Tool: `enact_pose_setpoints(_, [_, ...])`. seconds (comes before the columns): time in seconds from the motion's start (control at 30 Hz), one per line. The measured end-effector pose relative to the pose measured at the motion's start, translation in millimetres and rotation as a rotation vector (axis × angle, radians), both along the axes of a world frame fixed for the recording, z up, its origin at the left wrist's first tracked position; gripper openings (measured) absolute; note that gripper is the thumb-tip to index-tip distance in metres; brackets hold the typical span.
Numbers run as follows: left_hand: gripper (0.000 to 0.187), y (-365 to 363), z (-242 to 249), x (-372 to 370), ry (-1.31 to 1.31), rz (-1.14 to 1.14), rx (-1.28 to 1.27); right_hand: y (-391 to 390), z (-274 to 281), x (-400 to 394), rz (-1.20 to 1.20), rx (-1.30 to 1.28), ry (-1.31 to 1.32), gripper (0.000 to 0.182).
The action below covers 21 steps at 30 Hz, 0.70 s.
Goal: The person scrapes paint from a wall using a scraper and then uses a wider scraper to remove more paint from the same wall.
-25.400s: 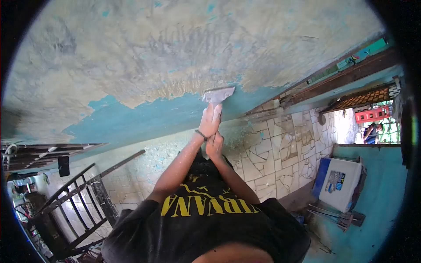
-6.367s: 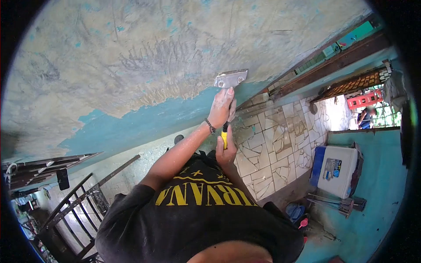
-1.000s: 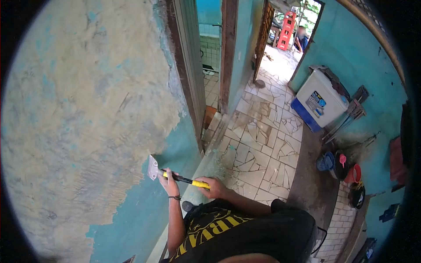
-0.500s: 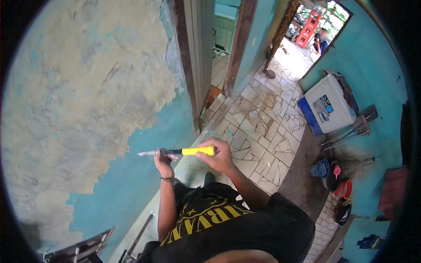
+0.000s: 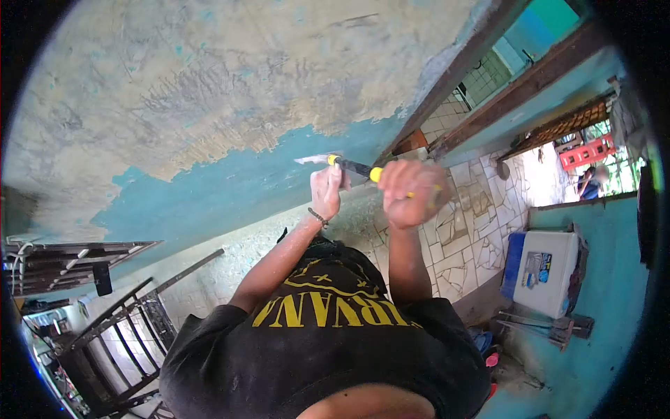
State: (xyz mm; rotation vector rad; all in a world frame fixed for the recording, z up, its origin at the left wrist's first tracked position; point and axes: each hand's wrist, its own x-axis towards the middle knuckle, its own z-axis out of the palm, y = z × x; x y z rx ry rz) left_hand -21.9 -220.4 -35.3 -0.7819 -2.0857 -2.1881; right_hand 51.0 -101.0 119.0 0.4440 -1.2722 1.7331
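Note:
A scraper with a flat metal blade, a black shaft [image 5: 358, 168] and yellow parts lies nearly level in front of me. My left hand [image 5: 326, 192], with a beaded bracelet at the wrist, is closed round its neck just behind the blade. My right hand [image 5: 407, 192], smeared by motion, is wrapped round the yellow handle. Beyond the blade is the wall [image 5: 209, 192], its lower part blue-green paint with a ragged upper edge. Above that edge the surface is rough, beige and grey.
A wooden door frame [image 5: 460, 77] stands to the right. Farther right are a white and blue cooler [image 5: 548, 272] and a person [image 5: 592, 183] outside by a red crate [image 5: 587, 152]. A dark metal railing [image 5: 125, 335] is at lower left; cracked tile floor [image 5: 467, 216] spreads below.
My view has turned, so the doorway and cooler sit farther right and the railing shows at left. Both hands and the scraper appear higher and farther right, with the handle end tilted lower.

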Motion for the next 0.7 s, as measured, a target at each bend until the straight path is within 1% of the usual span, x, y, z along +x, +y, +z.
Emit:
enact_pose_setpoints(0.03, [0.041, 1.8, 12.0, -5.5, 0.185, 0.055, -0.049, 0.9, 11.5, -2.5, -0.014, -0.112, 0.026, 0.028])
enact_pose_setpoints(0.07, [0.023, 8.1, 24.3, -10.7, 0.403, 0.184, -0.050, 0.1, 20.3, -3.8, -0.028, -0.223, 0.054, 0.032])
enact_pose_setpoints(0.1, [0.024, 13.2, 38.3, -14.7, 0.490, 0.218, -0.003, -0.9, 28.2, -6.4, -0.042, -0.339, 0.079, 0.036])
enact_pose_setpoints(0.17, [0.036, 19.6, 65.1, -19.3, 0.658, 0.278, 0.077, -0.9, 45.8, -12.0, -0.151, -0.186, 0.034, 0.039])
enact_pose_setpoints(0.23, [0.045, 28.6, 103.3, -30.7, 0.789, 0.336, 0.067, 0.8, 56.9, -19.3, -0.225, -0.061, 0.009, 0.039])
enact_pose_setpoints(0.27, [0.050, 32.4, 112.6, -39.4, 0.858, 0.365, 0.064, 1.9, 60.3, -23.1, -0.249, -0.015, 0.002, 0.039])
enact_pose_setpoints(0.37, [0.045, 40.1, 111.6, -70.6, 0.817, 0.180, -0.041, -1.8, 63.0, -31.8, -0.283, 0.058, 0.004, 0.037])
enact_pose_setpoints(0.4, [0.035, 43.6, 104.1, -78.0, 0.702, 0.083, -0.017, -2.3, 62.8, -33.9, -0.288, 0.072, 0.009, 0.036])
enact_pose_setpoints(0.5, [0.023, 43.5, 70.8, -97.5, 0.708, 0.061, -0.091, -8.4, 31.3, -43.7, -0.314, -0.019, -0.001, 0.034])
enact_pose_setpoints(0.53, [0.016, 41.8, 70.5, -97.7, 0.725, 0.074, -0.091, -7.6, 20.0, -41.8, -0.188, -0.111, 0.098, 0.020])
enact_pose_setpoints(0.6, [0.015, 45.7, 66.5, -91.5, 0.696, 0.139, -0.122, -2.0, 8.1, -37.9, -0.103, 0.010, 0.095, 0.018])
enact_pose_setpoints(0.63, [0.015, 50.0, 65.7, -91.2, 0.684, 0.171, -0.136, -2.6, 6.3, -32.2, -0.134, 0.067, 0.042, 0.017])
enact_pose_setpoints(0.67, [0.014, 58.6, 66.1, -94.2, 0.705, 0.193, -0.054, -4.2, 6.7, -27.2, -0.166, 0.126, -0.009, 0.017])
enact_pose_setpoints(0.7, [0.014, 63.1, 70.0, -97.1, 0.718, 0.159, -0.029, -7.5, 18.3, -30.2, -0.198, 0.128, 0.012, 0.019])
